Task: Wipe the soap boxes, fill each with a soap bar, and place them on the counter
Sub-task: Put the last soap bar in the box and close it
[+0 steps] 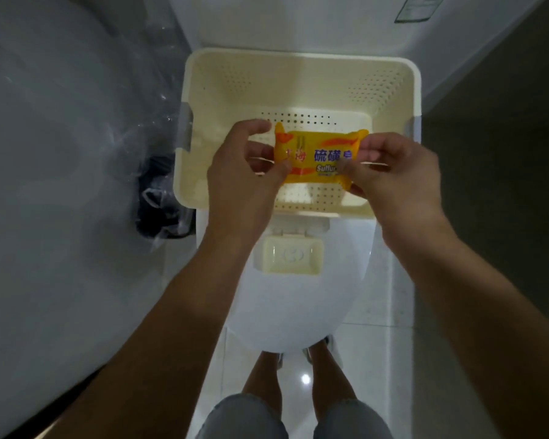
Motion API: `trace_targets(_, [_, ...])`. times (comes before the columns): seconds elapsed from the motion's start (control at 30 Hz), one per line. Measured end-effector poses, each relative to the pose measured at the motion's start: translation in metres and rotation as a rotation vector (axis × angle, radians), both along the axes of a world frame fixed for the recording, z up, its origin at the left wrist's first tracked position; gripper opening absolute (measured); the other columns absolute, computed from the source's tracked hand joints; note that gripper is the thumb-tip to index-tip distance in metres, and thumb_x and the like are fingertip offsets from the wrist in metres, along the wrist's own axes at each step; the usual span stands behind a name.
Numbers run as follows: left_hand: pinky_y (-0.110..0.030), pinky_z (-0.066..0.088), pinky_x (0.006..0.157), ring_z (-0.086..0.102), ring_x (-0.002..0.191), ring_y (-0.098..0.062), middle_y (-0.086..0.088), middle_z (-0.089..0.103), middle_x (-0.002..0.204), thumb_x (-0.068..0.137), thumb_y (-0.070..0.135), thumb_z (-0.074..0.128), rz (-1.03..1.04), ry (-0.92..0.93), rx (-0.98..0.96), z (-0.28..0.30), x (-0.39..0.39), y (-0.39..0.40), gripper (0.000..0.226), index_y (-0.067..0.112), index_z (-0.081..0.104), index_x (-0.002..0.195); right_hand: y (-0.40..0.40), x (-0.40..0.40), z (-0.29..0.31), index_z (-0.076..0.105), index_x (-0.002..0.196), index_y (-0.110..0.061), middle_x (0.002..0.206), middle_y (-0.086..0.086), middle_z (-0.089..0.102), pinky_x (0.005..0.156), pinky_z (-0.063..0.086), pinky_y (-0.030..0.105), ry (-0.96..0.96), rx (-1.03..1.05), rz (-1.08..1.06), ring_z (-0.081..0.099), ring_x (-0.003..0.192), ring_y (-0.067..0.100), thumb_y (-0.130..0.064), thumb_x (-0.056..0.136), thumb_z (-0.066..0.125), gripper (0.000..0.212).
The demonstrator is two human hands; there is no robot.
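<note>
**Wrapped soap bar held over basket, box waiting below**

Bathroom setting; white closed toilet lid (298,296) serves as work surface. Item 1: cream perforated plastic basket (301,74), at 12 o'clock. Item 2: yellow-orange foil-wrapped sulfur soap bar (317,156), above the basket, pinched at its ends by left hand (244,166) and right hand (390,172). Item 3: cream plastic soap box (288,255), open, at 6 o'clock of the bar. Risk: slick wrapper tearing suddenly, bar dropping.

Soap packet (317,156) ends hidden by hands; print partly covered.
</note>
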State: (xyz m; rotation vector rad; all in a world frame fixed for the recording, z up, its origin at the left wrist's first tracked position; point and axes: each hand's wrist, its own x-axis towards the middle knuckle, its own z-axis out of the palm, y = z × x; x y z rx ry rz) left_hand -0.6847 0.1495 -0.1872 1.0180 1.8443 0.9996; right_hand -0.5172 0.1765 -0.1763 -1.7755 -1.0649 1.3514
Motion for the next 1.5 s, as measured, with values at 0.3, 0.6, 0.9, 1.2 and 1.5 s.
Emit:
trace_targets(0.3, [-0.013,0.054,0.07,0.068,0.078,0.001,0.015,0.07,0.085,0.079,0.015,0.082,0.104,0.008,-0.037,-0.012,0.015,-0.091,0.027,0.027,0.065,0.095,-0.088,0.006,-0.011,0.071,0.089,-0.019,0.08,0.004,0.072,0.081,0.061,0.048,-0.058,0.025,0.001,0.073,0.083,0.027,-0.003,0.077,0.081,0.022])
trace_targets(0.6, [-0.007,0.049,0.067,0.066,0.075,0.003,0.017,0.068,0.081,0.08,0.019,0.081,0.049,0.139,-0.199,-0.073,0.011,-0.107,0.019,0.022,0.071,0.095,-0.1,0.0,-0.081,0.068,0.079,-0.016,0.077,-0.006,0.073,0.072,0.06,0.032,-0.275,-0.079,0.071,0.073,0.075,0.012,-0.008,0.075,0.082,0.016])
trace_targets(0.9, [-0.039,0.057,0.08,0.067,0.086,-0.017,0.004,0.071,0.089,0.087,0.02,0.072,-0.054,0.293,-0.372,-0.119,0.01,-0.103,0.009,0.02,0.07,0.096,-0.097,-0.007,-0.125,0.077,0.098,-0.011,0.09,0.003,0.075,0.075,0.055,0.024,-0.393,-0.181,0.175,0.071,0.088,0.02,-0.008,0.078,0.076,0.02])
trace_targets(1.2, [-0.036,0.055,0.078,0.066,0.092,-0.02,0.001,0.07,0.098,0.089,0.019,0.066,-0.154,0.405,-0.423,-0.127,0.009,-0.101,0.014,0.023,0.069,0.102,-0.096,-0.007,-0.139,0.076,0.101,-0.013,0.094,0.007,0.073,0.073,0.053,0.029,-0.628,-0.186,0.347,0.065,0.082,0.022,-0.012,0.085,0.066,0.019])
trace_targets(1.5, [-0.038,0.054,0.082,0.066,0.096,-0.022,-0.003,0.071,0.104,0.096,0.041,0.059,-0.186,0.422,-0.39,-0.126,0.004,-0.098,0.027,0.02,0.071,0.107,-0.1,-0.007,-0.143,0.065,0.098,-0.016,0.091,0.004,0.069,0.068,0.058,0.032,-0.561,-0.164,0.228,0.067,0.08,0.021,-0.027,0.086,0.071,0.017])
